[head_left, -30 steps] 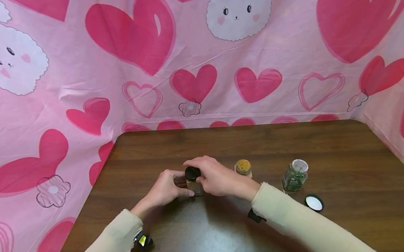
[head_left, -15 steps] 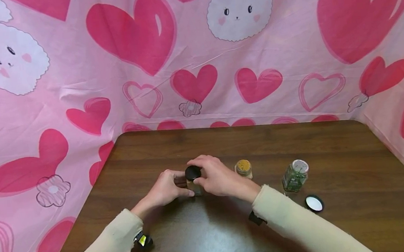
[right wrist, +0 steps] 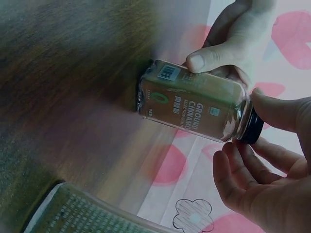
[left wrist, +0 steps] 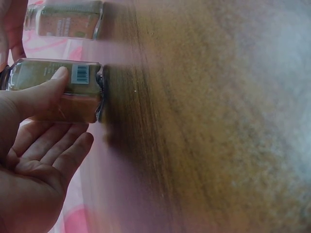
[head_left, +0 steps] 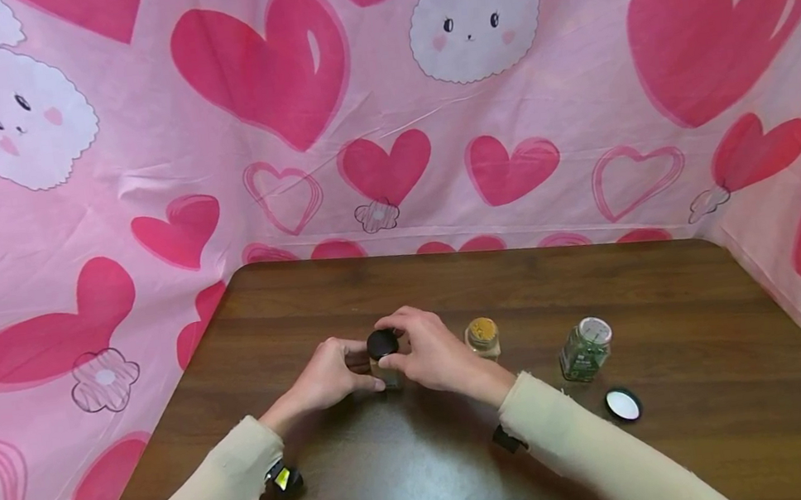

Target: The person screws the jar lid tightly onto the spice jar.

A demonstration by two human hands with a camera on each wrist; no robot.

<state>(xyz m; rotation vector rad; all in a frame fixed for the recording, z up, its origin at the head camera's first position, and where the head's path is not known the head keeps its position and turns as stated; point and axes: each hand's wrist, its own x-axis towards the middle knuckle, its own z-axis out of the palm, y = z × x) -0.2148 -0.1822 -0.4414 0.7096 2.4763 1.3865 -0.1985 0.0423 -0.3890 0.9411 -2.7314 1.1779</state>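
Note:
A square glass jar (right wrist: 189, 102) labelled ground cinnamon stands upright on the table, capped by a black lid (head_left: 382, 344). My left hand (head_left: 326, 374) grips the jar's body from the left, thumb on the near side and fingers behind. From the right, my right hand (head_left: 430, 352) pinches the lid between thumb and fingers. In the right wrist view, the lid (right wrist: 252, 127) sits on the jar's neck; whether it is loose cannot be told.
Right of my hands stands a lidless jar of yellow powder (head_left: 484, 336). Further right are a jar with green contents (head_left: 585, 350) and a black lid with a white inside (head_left: 624, 404). Pink cloth (head_left: 382, 102) hangs behind the wooden table (head_left: 316, 294).
My right hand has shifted slightly right, its fingers and thumb changing position around the lid so more of its top shows. The left hand and the jar stay in place.

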